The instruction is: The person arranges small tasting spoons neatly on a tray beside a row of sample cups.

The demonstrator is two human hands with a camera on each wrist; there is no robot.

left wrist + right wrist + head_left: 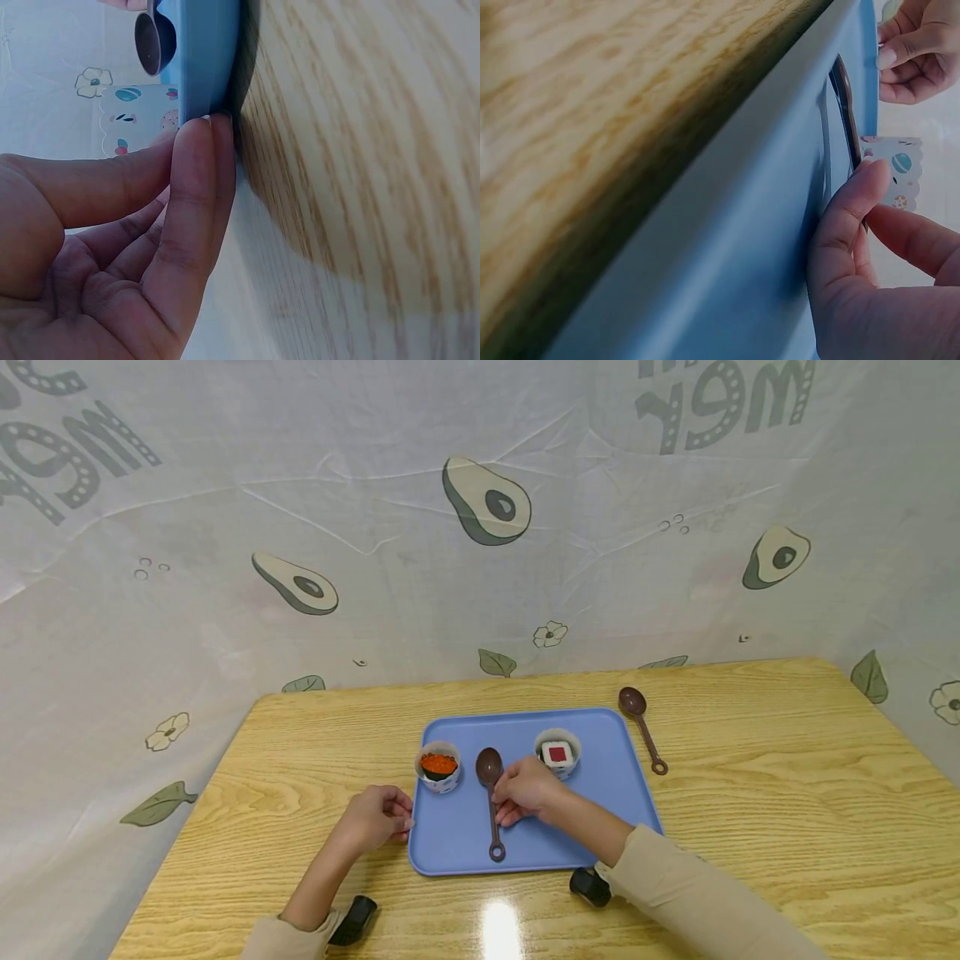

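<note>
A blue tray (457,852) lies on the wooden table. My left hand (372,820) is at its left edge; in the left wrist view, thumb and fingers (196,161) pinch the rim. My right hand (527,791) pinches the handle of a brown spoon (490,766) lying lengthwise on the tray, its bowl towards the back. In the right wrist view the handle (847,105) runs between thumb and forefinger. Left of the spoon, a patterned paper cup (441,785) holds an orange-topped sushi piece (438,765). Another paper cup (570,737), behind my right hand, holds a white sushi roll (557,755) with a red centre.
A second brown spoon (641,727) lies on the table just beyond the tray's right edge. Behind the wooden table (757,760) hangs a pale cloth (405,568) printed with avocados. Black wrist devices (590,887) sit at both sleeves.
</note>
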